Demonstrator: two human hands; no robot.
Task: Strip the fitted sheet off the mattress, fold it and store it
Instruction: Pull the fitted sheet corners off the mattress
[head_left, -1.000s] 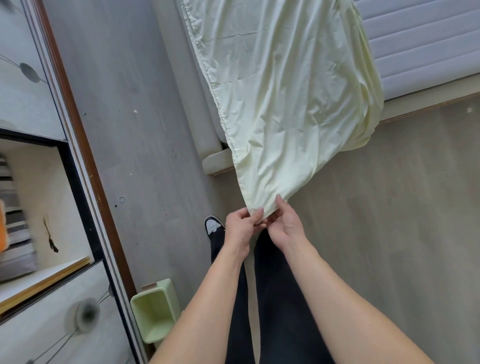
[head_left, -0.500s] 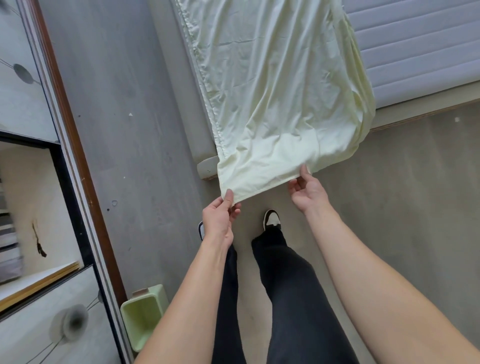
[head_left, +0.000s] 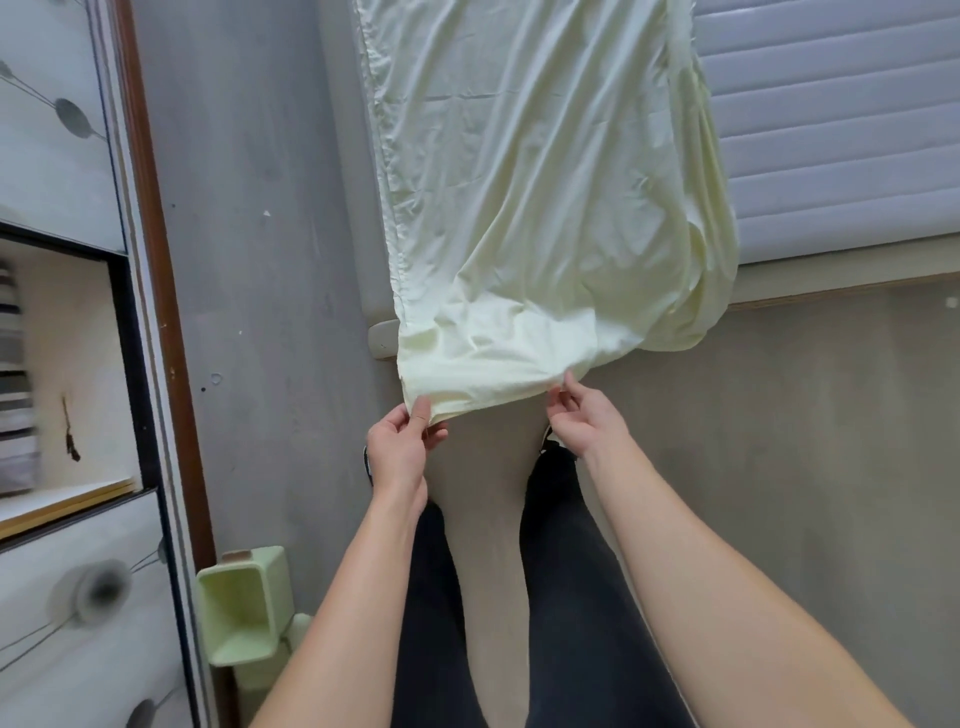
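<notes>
The pale yellow fitted sheet (head_left: 524, 208) lies in a long folded strip over the corner of the bed and hangs past its end. The bare grey quilted mattress (head_left: 841, 130) shows to the right of it. My left hand (head_left: 400, 447) pinches the sheet's lower left corner between thumb and fingers. At the lower edge, about a forearm's width to the right, my right hand (head_left: 584, 421) pinches the hem with its fingertips. The edge between my hands sags slightly.
A wardrobe (head_left: 62, 364) with an open shelf stands along the left, and a light green bin (head_left: 239, 608) sits on the floor at its foot. The bed frame edge (head_left: 831, 278) runs to the right. My dark trouser legs and shoes are below the hands.
My hands, together at the sheet's tip a second ago, have spread apart along its lower edge, widening it. The view has moved closer to the bed.
</notes>
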